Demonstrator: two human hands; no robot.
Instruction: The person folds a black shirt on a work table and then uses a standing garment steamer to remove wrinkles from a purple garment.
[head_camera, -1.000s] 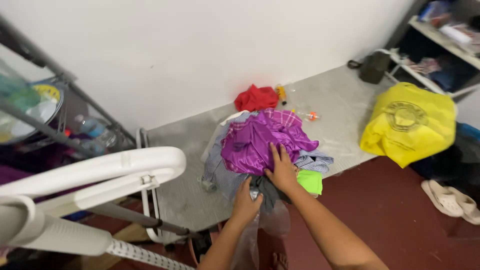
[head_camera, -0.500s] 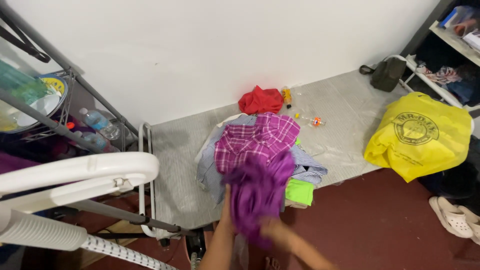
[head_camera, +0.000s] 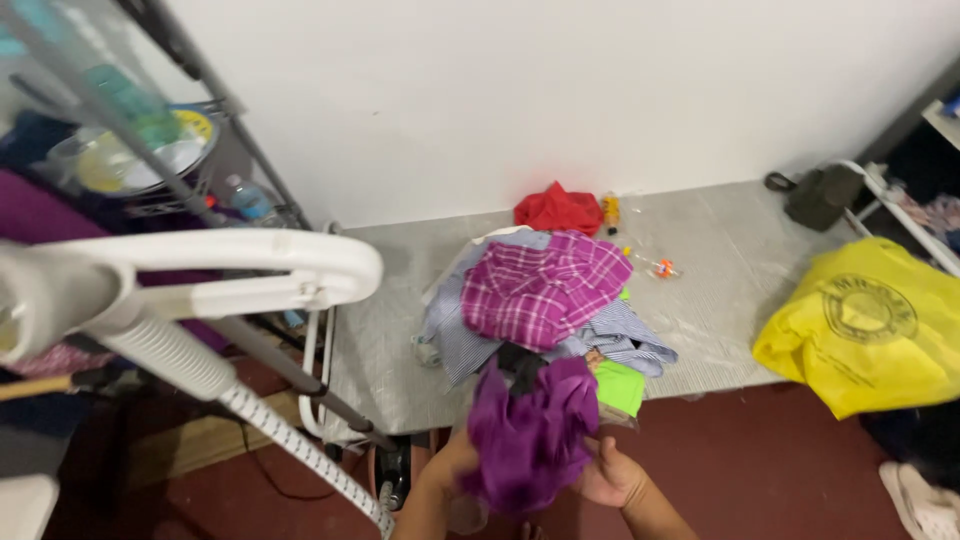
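Both hands are holding a crumpled purple cloth garment (head_camera: 532, 432) low in the view, just in front of the grey bench (head_camera: 720, 290). The left hand (head_camera: 452, 468) is sitting under the bunched fabric on its left side, its fingers mostly hidden by the folds, so how tightly they are closing cannot be told exactly, though they are plainly bearing the cloth. The right hand (head_camera: 612, 478) is curling its fingers (head_camera: 604, 452) into the garment's lower right edge, closed on it.

The garment is looking light, soft and limp, sagging around the fingers. It is likely to slide and unfold, so a hem or seam at the fingertips would be giving a surer hold than the loose middle.

Just beyond the fingers a magenta-and-white checked shirt (head_camera: 545, 288) is lying on a blue striped shirt (head_camera: 610, 340), with a bright green folded cloth (head_camera: 620, 386) nearest the right hand. Farther off are a red cloth (head_camera: 557, 208) and a yellow plastic bag (head_camera: 870, 325).
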